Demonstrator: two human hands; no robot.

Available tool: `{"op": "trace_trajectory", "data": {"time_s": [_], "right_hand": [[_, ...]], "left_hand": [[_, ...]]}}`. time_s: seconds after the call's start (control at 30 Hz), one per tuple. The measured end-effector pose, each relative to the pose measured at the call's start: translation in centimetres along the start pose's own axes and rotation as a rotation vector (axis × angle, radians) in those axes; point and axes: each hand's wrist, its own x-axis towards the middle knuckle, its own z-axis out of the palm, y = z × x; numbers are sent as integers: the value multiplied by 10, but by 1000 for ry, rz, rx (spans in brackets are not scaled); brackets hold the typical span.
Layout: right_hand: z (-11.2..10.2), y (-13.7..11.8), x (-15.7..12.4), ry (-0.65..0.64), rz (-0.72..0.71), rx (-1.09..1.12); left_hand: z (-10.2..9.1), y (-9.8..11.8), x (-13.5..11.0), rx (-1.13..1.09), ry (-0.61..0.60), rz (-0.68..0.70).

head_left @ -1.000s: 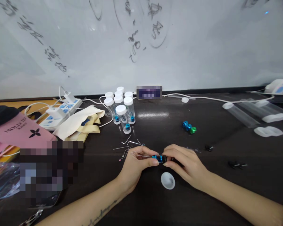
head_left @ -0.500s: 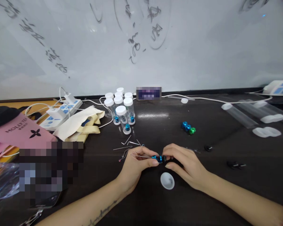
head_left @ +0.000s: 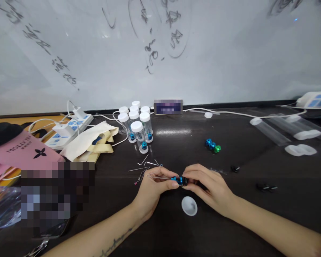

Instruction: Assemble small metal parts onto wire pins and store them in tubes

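A small metallic blue-and-black cylindrical part (head_left: 179, 181) lies between my two hands. Thumb and fingers of my left hand (head_left: 156, 184) pinch its blue end, where a thin metal rod (head_left: 160, 177) sticks out to the left. My right hand (head_left: 207, 184) closes its fingertips on the black end; the exact contact is partly hidden. Just below them on the table is a small white cup (head_left: 189, 206) with something dark inside. Several thin bent metal wires (head_left: 143, 170) are scattered beyond my left hand.
Several clear tubes with white caps (head_left: 137, 126) stand at back left, some with blue pieces inside. Blue and green pieces (head_left: 212, 145) and black pieces (head_left: 266, 187) lie to the right. White lids (head_left: 301, 150), a power strip (head_left: 77, 125) and a pink bag (head_left: 24, 150) flank the table.
My right hand has shifted slightly left, and its thumb and fingers have closed on the black end of the part. My left hand keeps its pinch.
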Motion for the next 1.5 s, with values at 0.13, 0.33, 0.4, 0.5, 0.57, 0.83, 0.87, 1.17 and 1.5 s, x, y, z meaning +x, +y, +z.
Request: {"op": "trace_trajectory", "data": {"time_s": [0.13, 0.33, 0.4, 0.5, 0.57, 0.83, 0.87, 1.17, 1.5], "right_hand": [[-1, -1, -1, -24, 21, 5], [-3, -3, 0, -68, 29, -19], [-3, -3, 0, -92, 40, -27], [-3, -3, 0, -115, 53, -34], [-4, -2, 0, -123, 54, -34], [-4, -4, 2, -97, 45, -25], [-4, -5, 2, -96, 40, -16], [-3, -5, 1, -74, 53, 14], [-5, -5, 1, -80, 68, 11]], "left_hand": [[0, 0, 0, 2, -3, 2], [0, 0, 0, 0, -10, -15], [0, 0, -1, 4, -9, -17], [0, 0, -1, 9, -3, -17], [0, 0, -1, 9, 2, -14], [1, 1, -1, 6, -1, -21], [1, 1, -1, 4, -5, -22], [1, 0, 1, -30, -4, -4], [2, 1, -1, -13, -5, -22]]}}
